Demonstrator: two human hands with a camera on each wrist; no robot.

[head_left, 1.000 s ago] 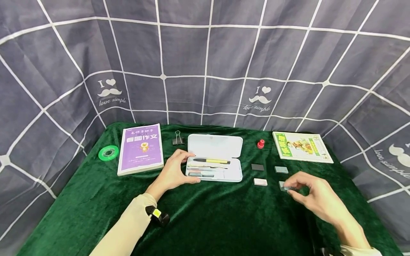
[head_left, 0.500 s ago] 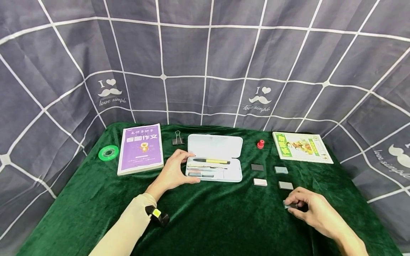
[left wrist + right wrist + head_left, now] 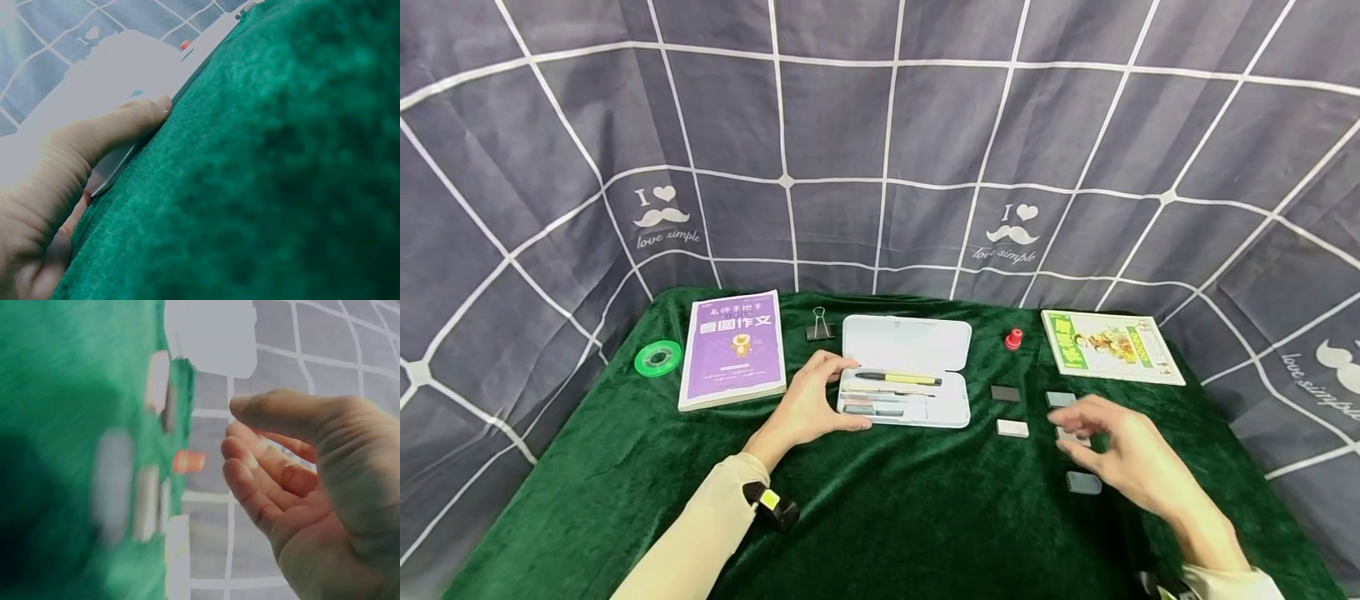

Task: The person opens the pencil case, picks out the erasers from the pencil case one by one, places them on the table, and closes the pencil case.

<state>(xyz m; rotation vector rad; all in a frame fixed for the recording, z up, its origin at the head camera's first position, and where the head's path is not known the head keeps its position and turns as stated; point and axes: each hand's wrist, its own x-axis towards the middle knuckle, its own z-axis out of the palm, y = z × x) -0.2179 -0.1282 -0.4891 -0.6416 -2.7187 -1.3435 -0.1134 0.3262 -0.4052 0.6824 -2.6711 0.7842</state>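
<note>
Head view, outward from the near edge of the green-draped table point(image 3: 940, 517): first a rounded blue-grey block point(image 3: 1084, 482), flat on the cloth, just to the near side of the right thumb. Then the right hand point(image 3: 1131, 454), held above the cloth, thumb and fingertips parted; beneath them a grey block point(image 3: 1075, 437), partly hidden, and just past the fingertips a pale blue-grey block point(image 3: 1062, 399). Toward the table's middle, a white block point(image 3: 1012, 428) with a dark block point(image 3: 1005, 393) beyond. Left hand point(image 3: 807, 406) clamped on the left end of an open pencil case point(image 3: 951, 402), thumb along its near side, a yellow-and-black pen point(image 3: 898, 378) inside. Nearer the left edge, a purple book point(image 3: 733, 350); by the far right corner, a green-and-white book point(image 3: 1112, 347)
</note>
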